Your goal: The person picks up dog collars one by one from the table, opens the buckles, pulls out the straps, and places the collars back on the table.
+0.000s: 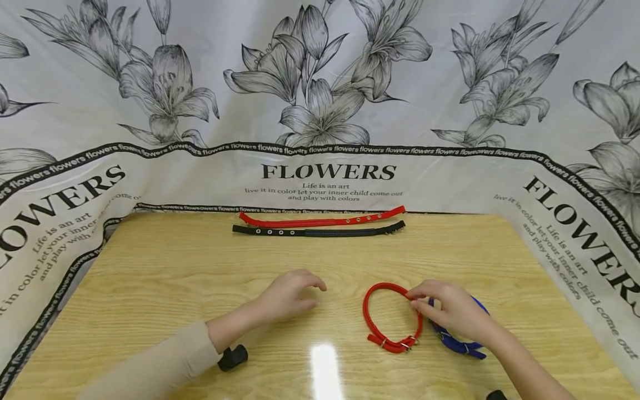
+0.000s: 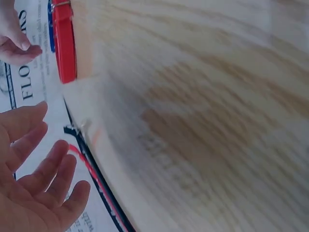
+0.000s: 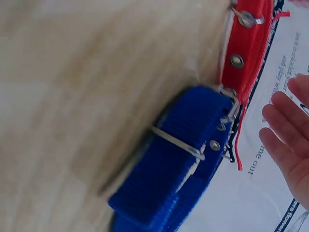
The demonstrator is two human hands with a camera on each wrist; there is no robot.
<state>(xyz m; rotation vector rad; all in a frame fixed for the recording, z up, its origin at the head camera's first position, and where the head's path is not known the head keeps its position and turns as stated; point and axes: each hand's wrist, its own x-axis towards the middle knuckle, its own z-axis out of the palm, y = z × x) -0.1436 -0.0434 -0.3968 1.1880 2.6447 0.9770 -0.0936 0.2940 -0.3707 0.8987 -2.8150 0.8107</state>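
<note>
A red collar (image 1: 369, 319), buckled into a ring, stands on its edge right of the table's middle. Beside it, a blue collar (image 1: 457, 345) is also fastened in a loop, partly hidden by my right hand (image 1: 452, 308). That hand hovers over the two, fingertips right at the red ring's far right side; its fingers look relaxed in the right wrist view, where the metal keeper and eyelets of the blue collar show close up. My left hand (image 1: 287, 297) is held over the table left of the red ring, fingers loosely bent and holding nothing.
Along the table's back edge lie a straight red collar (image 1: 320, 222) and, in front of it, a straight black collar (image 1: 330, 233), both with eyelets. A white flower-printed cloth (image 1: 320, 183) borders the wooden table (image 1: 200, 261) at the back and sides.
</note>
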